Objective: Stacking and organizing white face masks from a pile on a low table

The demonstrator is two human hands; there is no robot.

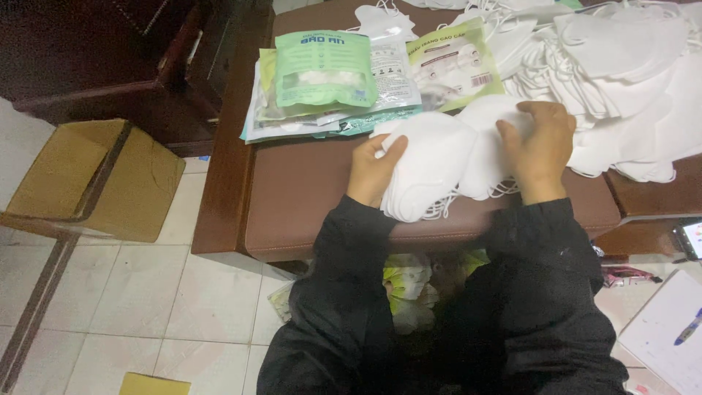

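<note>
White folded face masks (pixel 431 164) stacked on a brown cushioned bench (pixel 292 190), long axis lower-left to upper-right, left hand (pixel 374 170) pinching one edge, right hand (pixel 540 146) fingers curled onto top, fingertips hidden, big mask pile (pixel 621 80) cut off at right.

Heap of loose white fabric face masks (pixel 621 80): cut off at top and right edges. Small yellow cardboard box (pixel 150 384): cropped by bottom edge. Dark phone (pixel 691 239): cut by right edge.

masks (pixel 431 157) white | packets (pixel 325 69) pale green | bench cushion (pixel 292 190) brown | box (pixel 95 175) tan | sleeves (pixel 351 249) black
</note>
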